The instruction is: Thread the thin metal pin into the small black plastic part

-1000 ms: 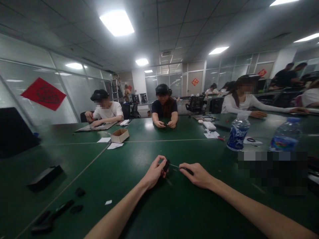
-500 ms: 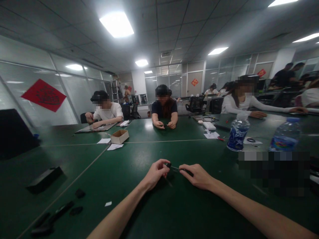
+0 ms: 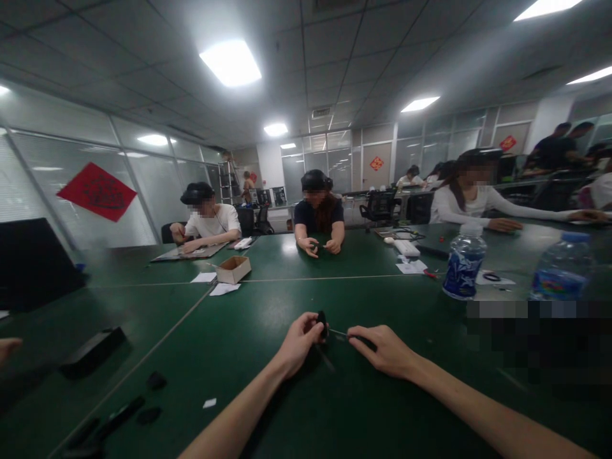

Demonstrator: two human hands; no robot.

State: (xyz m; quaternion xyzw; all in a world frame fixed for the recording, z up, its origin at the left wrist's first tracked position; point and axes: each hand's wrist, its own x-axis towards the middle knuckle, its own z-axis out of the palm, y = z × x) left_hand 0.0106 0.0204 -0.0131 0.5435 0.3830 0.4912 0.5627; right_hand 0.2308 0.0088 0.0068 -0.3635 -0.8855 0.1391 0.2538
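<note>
Over the green table (image 3: 268,357), my left hand (image 3: 299,341) pinches a small black part (image 3: 322,324) between thumb and fingers. What kind of part it is cannot be made out. My right hand (image 3: 382,347) is wrapped round the dark handle of a screwdriver (image 3: 338,333). Its thin metal shaft points left at the black part; whether the tip touches it is too small to tell. Several loose black pieces (image 3: 149,415) lie on the table to the left of my left forearm, near a small white scrap (image 3: 209,403).
A long black box (image 3: 93,352) lies at left, below a black screen-like panel (image 3: 38,261). Another person's hand (image 3: 8,347) shows at the left edge. Farther off stand an open cardboard box (image 3: 233,270) and two bottles (image 3: 463,264) at right. Co-workers sit across the table.
The black part in my left hand has turned and shows a taller face. The screwdriver still points at it. Another person's hand has come in at the left edge. The view has shifted slightly.
</note>
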